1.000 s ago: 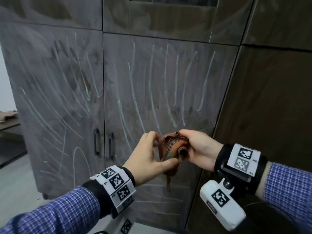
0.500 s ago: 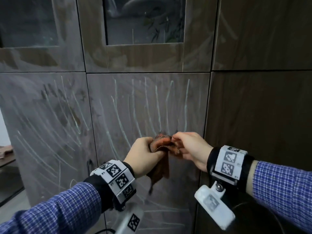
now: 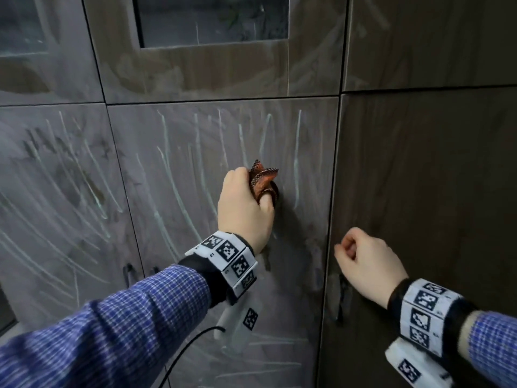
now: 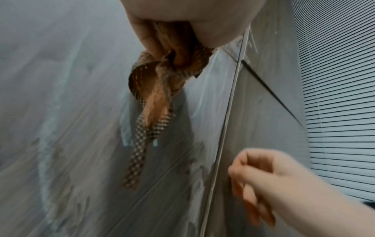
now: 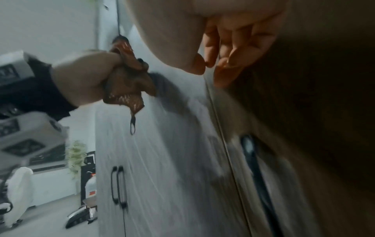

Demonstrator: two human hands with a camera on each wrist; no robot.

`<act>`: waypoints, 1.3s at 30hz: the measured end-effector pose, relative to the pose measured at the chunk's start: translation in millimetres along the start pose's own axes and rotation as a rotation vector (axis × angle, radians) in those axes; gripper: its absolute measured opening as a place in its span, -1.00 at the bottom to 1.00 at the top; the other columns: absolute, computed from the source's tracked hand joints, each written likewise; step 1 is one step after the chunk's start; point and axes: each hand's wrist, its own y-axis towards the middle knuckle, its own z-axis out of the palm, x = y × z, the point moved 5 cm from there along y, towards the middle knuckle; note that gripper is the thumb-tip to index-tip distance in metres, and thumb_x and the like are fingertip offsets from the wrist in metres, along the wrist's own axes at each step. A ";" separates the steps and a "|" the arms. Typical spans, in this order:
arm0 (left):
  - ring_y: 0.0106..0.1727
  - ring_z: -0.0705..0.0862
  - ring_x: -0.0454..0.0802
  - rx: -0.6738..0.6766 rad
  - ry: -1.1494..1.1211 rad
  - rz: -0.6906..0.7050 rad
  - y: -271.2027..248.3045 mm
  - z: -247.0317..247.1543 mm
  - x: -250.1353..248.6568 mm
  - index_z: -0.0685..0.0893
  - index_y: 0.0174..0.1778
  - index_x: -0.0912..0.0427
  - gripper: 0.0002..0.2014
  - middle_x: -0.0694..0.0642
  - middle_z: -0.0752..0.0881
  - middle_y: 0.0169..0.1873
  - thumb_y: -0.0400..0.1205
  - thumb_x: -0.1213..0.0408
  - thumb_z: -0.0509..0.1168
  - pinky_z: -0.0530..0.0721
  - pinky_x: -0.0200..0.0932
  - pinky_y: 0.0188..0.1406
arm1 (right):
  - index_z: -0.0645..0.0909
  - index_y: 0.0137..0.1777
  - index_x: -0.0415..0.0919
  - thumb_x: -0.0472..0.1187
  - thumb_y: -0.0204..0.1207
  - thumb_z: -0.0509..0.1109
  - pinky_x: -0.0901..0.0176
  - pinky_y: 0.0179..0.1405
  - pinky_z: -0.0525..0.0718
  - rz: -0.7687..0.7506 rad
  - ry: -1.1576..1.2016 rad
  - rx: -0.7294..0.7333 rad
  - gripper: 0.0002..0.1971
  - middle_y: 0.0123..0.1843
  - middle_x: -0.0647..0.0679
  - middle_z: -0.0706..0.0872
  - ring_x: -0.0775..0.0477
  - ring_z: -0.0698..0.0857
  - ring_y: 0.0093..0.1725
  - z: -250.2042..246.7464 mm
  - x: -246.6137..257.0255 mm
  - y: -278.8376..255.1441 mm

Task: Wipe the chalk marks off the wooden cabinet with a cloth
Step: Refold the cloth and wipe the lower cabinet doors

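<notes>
- The left hand [image 3: 246, 208] grips a bunched orange-brown checked cloth [image 3: 263, 179] against the grey-brown wooden cabinet door [image 3: 173, 275] — its loose tail [image 4: 140, 144] hangs straight down, a corner pointing up.
- Pale, near-vertical chalk strokes [image 3: 199, 152] surround it.
- The right hand [image 3: 366, 261] is loosely curled, holding nothing, near the door seam, apart from the cloth.
- Black door handles [image 5: 118, 186] sit lower down.

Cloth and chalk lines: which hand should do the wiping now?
Left. The left hand already grips the cloth against the chalk marks; the right hand holds nothing, beside the unmarked door.
</notes>
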 end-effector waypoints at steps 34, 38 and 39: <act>0.77 0.05 0.33 0.236 0.869 0.793 65.5 53.5 -41.3 0.29 0.73 0.13 -0.15 0.27 0.10 0.76 0.64 -0.39 -0.02 -0.14 0.49 0.67 | 0.14 0.73 -0.25 0.27 0.59 0.04 -0.51 0.65 -0.07 -0.393 -0.484 -0.347 -0.17 0.77 -0.32 -0.10 -0.40 -0.20 0.74 -25.2 31.4 56.7; 0.72 0.21 0.28 0.521 0.893 0.997 -24.1 78.0 20.3 0.42 0.66 0.12 -0.17 0.23 0.26 0.72 0.59 -0.38 0.12 -0.20 0.45 0.69 | 0.14 0.73 -0.27 0.29 0.60 0.00 -0.52 0.65 -0.07 -0.411 -0.459 -0.363 -0.17 0.78 -0.31 -0.10 -0.38 -0.20 0.75 -26.4 32.3 55.5; 0.72 0.20 0.24 0.587 0.888 1.006 -42.9 80.8 34.3 0.42 0.66 0.10 -0.18 0.19 0.26 0.73 0.58 -0.37 0.14 -0.23 0.42 0.70 | 0.12 0.74 -0.27 0.30 0.61 -0.01 -0.52 0.65 -0.07 -0.409 -0.461 -0.356 -0.16 0.78 -0.31 -0.11 -0.38 -0.21 0.75 -27.4 32.6 55.2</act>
